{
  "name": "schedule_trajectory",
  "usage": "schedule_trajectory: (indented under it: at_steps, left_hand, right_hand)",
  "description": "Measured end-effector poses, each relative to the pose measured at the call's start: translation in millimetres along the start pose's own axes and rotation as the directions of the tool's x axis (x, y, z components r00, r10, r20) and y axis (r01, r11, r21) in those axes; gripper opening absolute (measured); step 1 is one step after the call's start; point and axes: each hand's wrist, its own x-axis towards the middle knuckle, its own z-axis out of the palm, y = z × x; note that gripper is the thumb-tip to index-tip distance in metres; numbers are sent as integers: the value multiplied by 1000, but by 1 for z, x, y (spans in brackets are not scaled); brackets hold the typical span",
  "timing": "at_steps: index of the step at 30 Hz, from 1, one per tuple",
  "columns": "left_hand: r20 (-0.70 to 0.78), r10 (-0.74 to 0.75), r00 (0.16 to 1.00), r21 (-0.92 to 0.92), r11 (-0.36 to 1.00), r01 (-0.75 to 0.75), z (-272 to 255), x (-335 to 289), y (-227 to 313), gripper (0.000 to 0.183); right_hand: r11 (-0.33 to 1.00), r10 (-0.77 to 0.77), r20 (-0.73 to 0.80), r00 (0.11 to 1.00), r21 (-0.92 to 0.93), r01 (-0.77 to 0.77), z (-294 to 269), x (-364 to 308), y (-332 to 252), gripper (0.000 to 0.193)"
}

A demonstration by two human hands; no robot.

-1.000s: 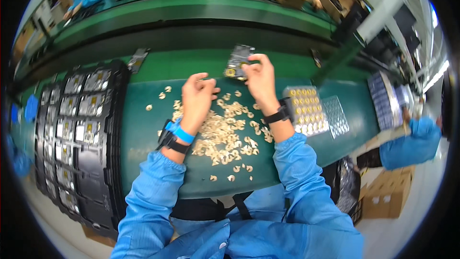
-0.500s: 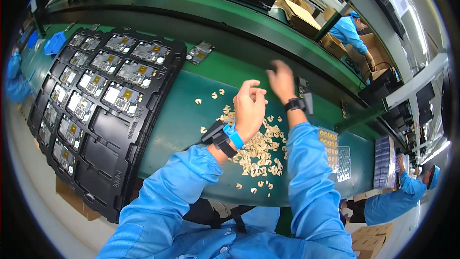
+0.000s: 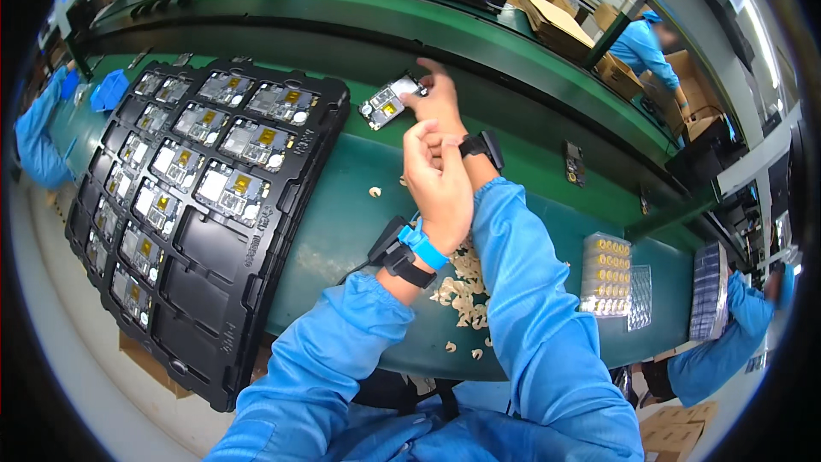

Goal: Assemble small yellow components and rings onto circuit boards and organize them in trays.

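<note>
At the far edge of the bench, a phone circuit board with silver shields and a yellow square has its right end between the thumb and fingers of my right hand. My right forearm crosses beyond my left hand, which hovers over the bench with its fingers curled in; whatever it pinches, if anything, is hidden. Below both hands lies a loose heap of small cream-coloured curved pieces, partly covered by my right sleeve. To the left, a large black tray carries several similar boards in its pockets; some pockets are bare.
Another board rests on the green ledge at right. Nearer stand a clear blister tray with yellow round pieces and a clear sheet. A purple-grey stack is at far right. Blue bins sit far left; co-workers surround the line.
My right hand has swung left from near the right-hand board and taken hold of the board beside the black tray. My left hand stays curled above the heap. The whole view has shifted slightly.
</note>
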Motion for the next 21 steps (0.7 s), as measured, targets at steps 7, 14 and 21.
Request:
schedule_trajectory:
  at_steps: [7, 14, 21]
  left_hand:
    - [-6, -51, 999, 249, 967, 51, 3, -5, -14, 44]
    - [650, -375, 661, 50, 889, 455, 20, -29, -4, 29]
    - [681, -444, 583, 144, 861, 488, 16, -40, -12, 28]
  right_hand:
    - [909, -34, -300, 953, 387, 155, -163, -65, -25, 44]
    - [968, -87, -218, 972, 212, 134, -249, -133, -29, 33]
    - [936, 139, -54, 989, -320, -149, -368, -238, -31, 29]
